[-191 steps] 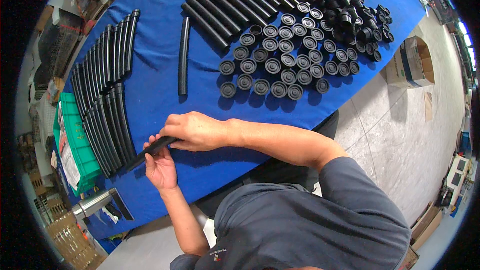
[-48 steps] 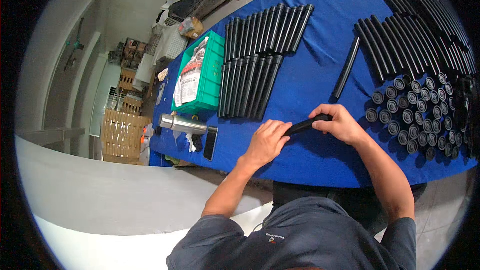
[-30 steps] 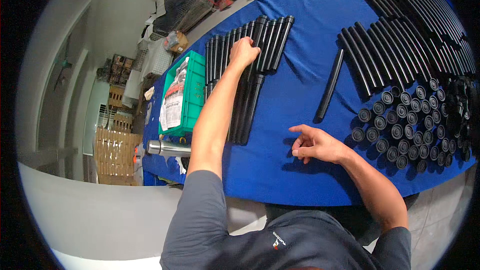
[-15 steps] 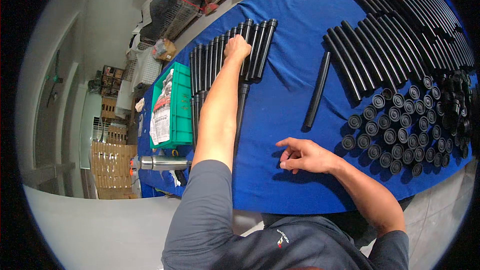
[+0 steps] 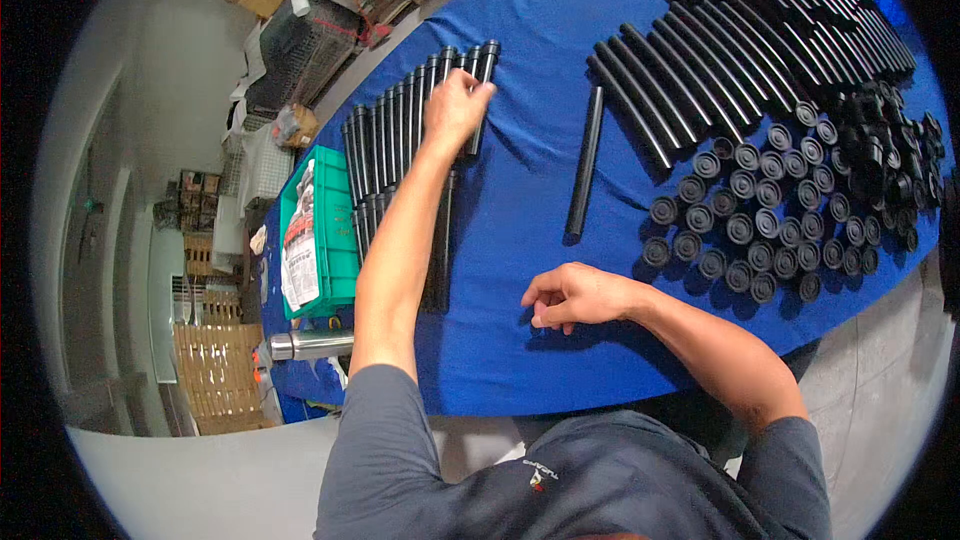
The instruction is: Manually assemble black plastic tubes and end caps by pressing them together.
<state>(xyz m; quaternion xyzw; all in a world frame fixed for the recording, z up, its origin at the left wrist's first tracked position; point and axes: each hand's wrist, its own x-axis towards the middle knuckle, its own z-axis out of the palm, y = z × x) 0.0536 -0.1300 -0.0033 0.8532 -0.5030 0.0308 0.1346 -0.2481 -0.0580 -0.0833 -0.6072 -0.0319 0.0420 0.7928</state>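
My left hand [image 5: 458, 110] lies over a row of black capped tubes [image 5: 390, 135] at the left of the table, near their far, capped ends. Its fingers are curled and drawn together at the right-hand tubes; what they pinch, if anything, is hidden. More capped tubes [image 5: 446, 240] lie in a second row nearer me, partly under my left forearm. My right hand [image 5: 585, 295] hovers over the blue cloth [image 5: 500, 360], fingers loosely bent and apart, holding nothing. A single black tube [image 5: 586, 165] without a visible cap lies beyond it.
Many black tubes [image 5: 690, 80] lie in rows at the far right. Round black caps [image 5: 768, 195] stand spread and heaped below them. A green crate [image 5: 342, 240] with newspaper [image 5: 300, 260] stands at the left, near a steel flask [image 5: 310, 344].
The whole view has shifted, moving the table's contents leftward. My left hand has slid a little right along the row of capped tubes. My right hand stays empty above the cloth.
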